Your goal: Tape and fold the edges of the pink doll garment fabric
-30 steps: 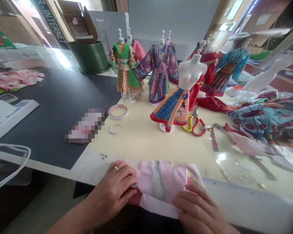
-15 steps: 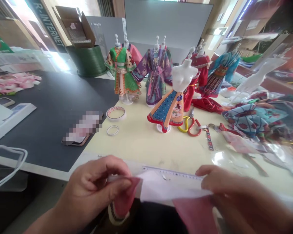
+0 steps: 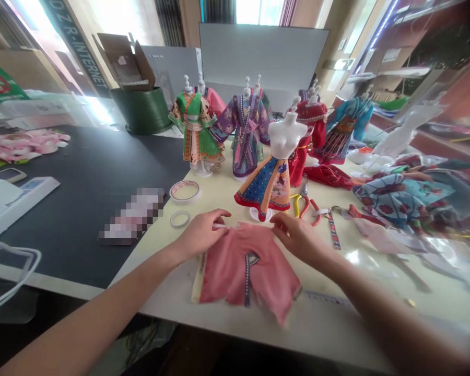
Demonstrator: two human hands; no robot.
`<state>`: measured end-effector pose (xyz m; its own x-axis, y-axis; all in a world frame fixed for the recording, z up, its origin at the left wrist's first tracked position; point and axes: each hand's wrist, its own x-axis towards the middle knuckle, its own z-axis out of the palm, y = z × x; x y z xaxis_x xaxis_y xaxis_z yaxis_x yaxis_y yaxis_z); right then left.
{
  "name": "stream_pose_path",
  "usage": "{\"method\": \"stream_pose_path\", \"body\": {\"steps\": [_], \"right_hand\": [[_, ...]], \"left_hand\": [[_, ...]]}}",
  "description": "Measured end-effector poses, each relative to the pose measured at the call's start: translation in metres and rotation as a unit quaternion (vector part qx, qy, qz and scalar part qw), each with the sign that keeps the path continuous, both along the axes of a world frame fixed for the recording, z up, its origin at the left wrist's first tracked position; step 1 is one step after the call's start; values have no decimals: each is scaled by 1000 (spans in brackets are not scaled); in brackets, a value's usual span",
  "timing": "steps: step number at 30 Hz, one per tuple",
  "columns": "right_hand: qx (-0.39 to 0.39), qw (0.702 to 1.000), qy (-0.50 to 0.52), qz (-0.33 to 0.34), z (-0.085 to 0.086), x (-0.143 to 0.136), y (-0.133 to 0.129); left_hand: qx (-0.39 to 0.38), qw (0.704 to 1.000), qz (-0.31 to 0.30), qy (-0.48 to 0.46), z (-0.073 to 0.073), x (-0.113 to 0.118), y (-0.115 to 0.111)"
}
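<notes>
A small pink doll's garment (image 3: 227,266) lies spread on the table in front of me, a dark beaded trim running down its middle and a pale band along its left edge. My left hand (image 3: 206,230) pinches its top left edge, where a strip of white shows by the fingers. At the top right, my right hand (image 3: 297,235) has its fingers closed on the cloth's edge. Just beyond the hands stands a white doll mannequin (image 3: 288,133) wearing a blue and orange skirt (image 3: 264,183). A ruler (image 3: 321,297) sits partly under my right forearm.
Two tape rolls (image 3: 185,192) and a phone (image 3: 133,216) lie to the left. Scissors (image 3: 303,201) rest right of the mannequin. Dressed doll forms (image 3: 243,130) stand behind, and heaped fabrics (image 3: 399,193) lie at the right. A power strip (image 3: 31,196) is far left.
The pink garment has gone from near the table's front edge, held up and folded, to lying spread on the tabletop. Both hands have moved forward and closer together.
</notes>
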<state>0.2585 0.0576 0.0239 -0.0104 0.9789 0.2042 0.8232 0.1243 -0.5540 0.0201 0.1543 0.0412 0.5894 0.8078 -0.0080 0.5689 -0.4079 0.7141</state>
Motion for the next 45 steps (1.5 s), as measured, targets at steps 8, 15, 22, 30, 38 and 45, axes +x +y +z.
{"method": "stream_pose_path", "body": {"steps": [8, 15, 22, 30, 38, 45], "right_hand": [[79, 976, -74, 187, 29, -30, -65], [27, 964, -123, 235, 1, -41, -85], [34, 981, -38, 189, 0, -38, -77], [40, 985, 85, 145, 1, -35, -76], [76, 976, 6, 203, 10, -45, -82], [192, 946, -133, 223, -16, -58, -74]], "left_hand": [[200, 978, -54, -2, 0, -23, -27], [184, 944, -268, 62, -6, -41, -73], [176, 959, -218, 32, -17, -31, -80], [49, 988, -129, -74, -19, -35, -82], [9, 991, -105, -83, -24, -36, -82], [19, 992, -82, -92, -31, -34, -81]]}}
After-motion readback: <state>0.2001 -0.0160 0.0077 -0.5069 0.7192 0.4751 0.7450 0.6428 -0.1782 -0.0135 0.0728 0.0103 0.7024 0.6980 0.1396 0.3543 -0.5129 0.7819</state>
